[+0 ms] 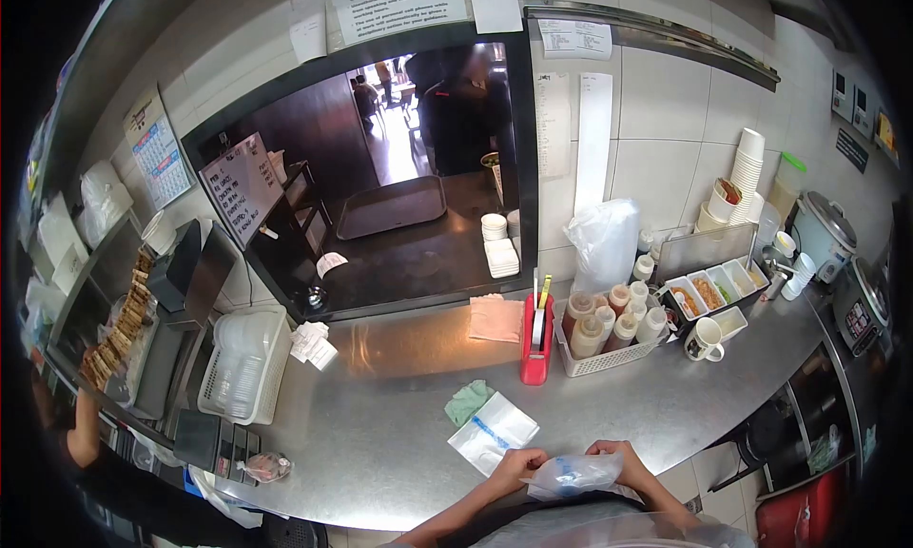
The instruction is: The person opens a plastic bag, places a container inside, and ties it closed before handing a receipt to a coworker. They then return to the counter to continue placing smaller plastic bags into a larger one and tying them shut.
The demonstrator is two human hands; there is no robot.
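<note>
Between my two hands, close to my body at the counter's front edge, is a clear plastic bag (573, 476) with some blue showing on it. My left hand (518, 472) is closed on the bag's left side, and my right hand (623, 460) pinches its right side. Whatever the bag contains cannot be made out. Just beyond my left hand, a white paper packet (493, 434) with a blue stripe lies flat on the counter. A crumpled green cloth (468, 402) touches its far edge.
On the steel counter (380, 443) stand a red tape dispenser (535, 358), a basket of squeeze bottles (609, 356), a mug (702, 339) and a basket of plastic containers (242, 367). A folded orange cloth (495, 318) lies near the pass-through window. Another person's arm (84, 434) reaches in at left.
</note>
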